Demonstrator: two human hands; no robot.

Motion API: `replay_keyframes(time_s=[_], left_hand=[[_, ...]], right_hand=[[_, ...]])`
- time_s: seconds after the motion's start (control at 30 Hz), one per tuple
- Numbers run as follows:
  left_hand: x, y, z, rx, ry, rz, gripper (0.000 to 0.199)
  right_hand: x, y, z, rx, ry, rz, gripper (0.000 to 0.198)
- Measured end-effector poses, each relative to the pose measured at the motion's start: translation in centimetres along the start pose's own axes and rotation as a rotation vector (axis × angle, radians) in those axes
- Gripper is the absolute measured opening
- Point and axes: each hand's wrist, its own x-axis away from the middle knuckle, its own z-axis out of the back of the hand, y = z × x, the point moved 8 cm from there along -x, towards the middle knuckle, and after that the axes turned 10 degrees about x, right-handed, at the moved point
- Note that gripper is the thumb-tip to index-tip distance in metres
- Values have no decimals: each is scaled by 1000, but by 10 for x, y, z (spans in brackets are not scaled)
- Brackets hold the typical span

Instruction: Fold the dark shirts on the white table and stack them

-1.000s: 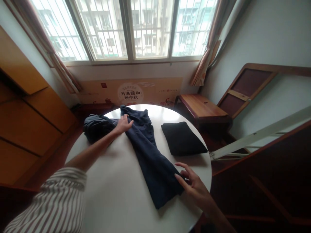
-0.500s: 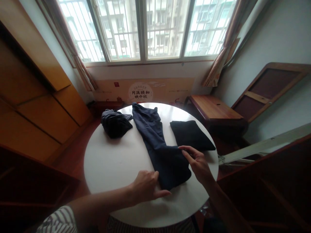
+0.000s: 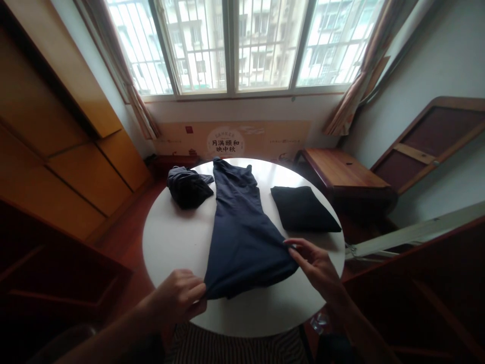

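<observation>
A navy garment (image 3: 246,237) lies lengthwise on the round white table (image 3: 170,253), narrow and creased at the far end, spread wide at the near end. Its exact kind is hard to make out. My left hand (image 3: 184,293) is closed on the near left corner. On the other side, my right hand (image 3: 314,263) pinches the garment's right edge between thumb and fingers. A flat, folded black cloth (image 3: 305,210) rests close beyond my right hand. At the far left of the table sits a crumpled bundle of black and grey cloth (image 3: 189,188).
A low wooden table (image 3: 343,167) stands beyond the right side, near a leaning wooden panel (image 3: 413,144). Wooden cabinets (image 3: 91,172) line the left. Behind the round table, a printed cardboard panel (image 3: 261,136) stands below the barred window (image 3: 261,50).
My left hand has moved left and pulled the garment's near left corner outward, so its near end is now wider. My right hand still grips the right edge. The view has shifted slightly.
</observation>
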Motion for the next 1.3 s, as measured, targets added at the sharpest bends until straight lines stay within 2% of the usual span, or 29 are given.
replay_keyframes(time_s=[0.07, 0.17, 0.23, 0.3, 0.43, 0.5, 0.6, 0.67, 0.73, 0.87, 1.0, 1.17, 1.3], left_hand=[[26, 1, 5, -23, -95, 27, 19], [56, -3, -3, -21, -287, 135, 16], [65, -6, -8, 25, -370, 200, 15], [64, -7, -9, 114, -407, 220, 21], [37, -6, 0, 205, -337, 207, 35], [14, 0, -4, 194, -308, 199, 35], [-26, 19, -30, 184, -356, 177, 39], [-49, 30, -55, 146, -415, 172, 49], [-66, 35, -78, 90, -471, 162, 45], [-74, 40, -106, 104, -557, 90, 17], [-72, 45, -103, 167, -568, -10, 16], [-83, 59, -85, 177, -437, -154, 20], [-84, 64, -97, 153, -446, -192, 20]], right_hand=[[19, 6, -22, 47, -104, -4, 36], [41, 8, -47, 203, -233, 18, 30], [43, 4, -51, 286, -272, 35, 28], [34, -4, -44, 346, -253, 64, 28], [-14, -20, -34, 324, -183, 123, 34], [-45, -16, -45, 185, -241, 63, 38], [-91, -6, -67, 103, -286, -14, 43], [-119, -5, -78, 203, -261, -15, 48], [-143, -5, -85, 286, -243, -36, 52], [-177, -6, -91, 357, -210, -78, 54], [-194, -7, -92, 411, -156, -51, 49], [-222, -13, -83, 537, -40, 0, 35], [-268, -31, -71, 633, 81, 43, 18]])
